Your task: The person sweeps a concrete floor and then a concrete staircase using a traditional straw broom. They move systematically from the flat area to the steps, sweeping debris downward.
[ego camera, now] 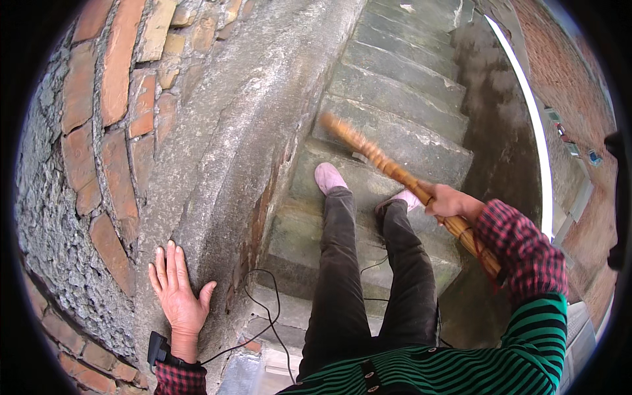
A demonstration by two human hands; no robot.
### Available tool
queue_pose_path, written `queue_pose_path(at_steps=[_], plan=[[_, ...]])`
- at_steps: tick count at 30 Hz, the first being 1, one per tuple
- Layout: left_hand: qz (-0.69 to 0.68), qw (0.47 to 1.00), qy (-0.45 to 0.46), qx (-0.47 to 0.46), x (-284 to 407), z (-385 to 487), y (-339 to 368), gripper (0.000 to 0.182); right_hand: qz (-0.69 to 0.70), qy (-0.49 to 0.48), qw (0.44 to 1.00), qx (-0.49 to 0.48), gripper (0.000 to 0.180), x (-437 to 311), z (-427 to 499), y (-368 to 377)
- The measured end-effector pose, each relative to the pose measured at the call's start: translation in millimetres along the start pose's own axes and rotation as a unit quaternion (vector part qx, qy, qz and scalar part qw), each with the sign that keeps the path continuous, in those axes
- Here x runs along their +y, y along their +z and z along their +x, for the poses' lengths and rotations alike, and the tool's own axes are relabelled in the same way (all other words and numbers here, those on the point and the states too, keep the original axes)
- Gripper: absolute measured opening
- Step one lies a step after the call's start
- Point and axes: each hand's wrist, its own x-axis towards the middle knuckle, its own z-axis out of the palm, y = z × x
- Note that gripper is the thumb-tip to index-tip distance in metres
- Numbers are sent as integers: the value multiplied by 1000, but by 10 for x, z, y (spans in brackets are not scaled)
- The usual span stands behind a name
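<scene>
My right hand (447, 201) is closed around a knobbly stick (395, 170) that looks like bamboo. A red cord hangs near the stick's lower end, beside my checked sleeve, and its blurred far end reaches over the steps to the upper left. My left hand (180, 301) lies with fingers apart against the worn cement side wall (237, 148), holding nothing. A black device (158, 348) is strapped at my left wrist. Below, my feet in pink shoes (330, 177) stand on a concrete stair (306, 185).
Several concrete steps (395, 84) run towards the top of the view. Exposed brickwork (116, 177) borders the cement at left. A dark stained wall (493, 98) edges the stairs at right. A thin black cable (276, 316) loops from my left wrist past my legs.
</scene>
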Motion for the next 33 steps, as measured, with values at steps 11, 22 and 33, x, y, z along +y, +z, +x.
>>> queue_pose_path(at_steps=[11, 22, 33], plan=[[-9, 1000, -9, -18, -19, 21, 1, 95, -93, 4, 988, 125, 59, -382, 150, -167], [-13, 1000, -1, -28, -28, 27, -5, 92, 13, -13, 993, 120, 24, -715, 349, -371], [-19, 999, -11, -28, -19, 30, -29, 94, -61, -27, 990, 127, 46, -725, 475, -368]])
